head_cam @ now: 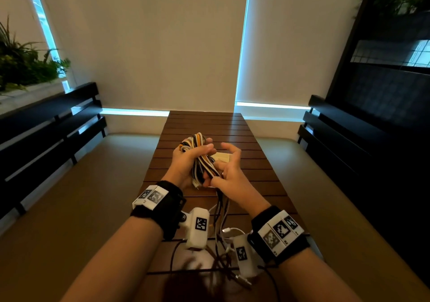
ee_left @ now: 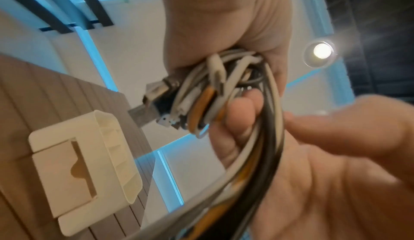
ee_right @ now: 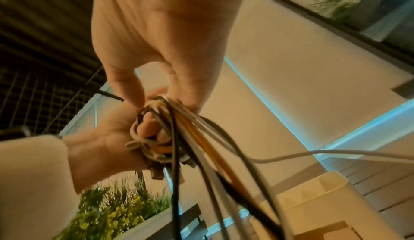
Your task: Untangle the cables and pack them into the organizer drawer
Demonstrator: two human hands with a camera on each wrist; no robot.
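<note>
A tangled bundle of orange, white and black cables [head_cam: 197,149] is held above the table. My left hand [head_cam: 188,162] grips its upper part, fingers curled round the loops [ee_right: 145,128]. Metal and white plugs [ee_left: 156,98] stick out of that fist. Just below, my right hand [head_cam: 230,173] pinches the strands [ee_right: 156,100] with thumb and lower fingers, while the other fingers spread out. Loose ends [head_cam: 221,211] hang down to the tabletop. The cream organizer drawer [head_cam: 224,156] sits on the table behind my hands, its open drawer [ee_left: 116,146] holding nothing I can see.
The slatted wooden table [head_cam: 209,124] is narrow, with drops on both sides. Dark benches [head_cam: 46,127] [head_cam: 349,138] line both walls and plants [head_cam: 23,64] stand at the left. More cable ends and a metal plug [head_cam: 242,279] lie near the front edge.
</note>
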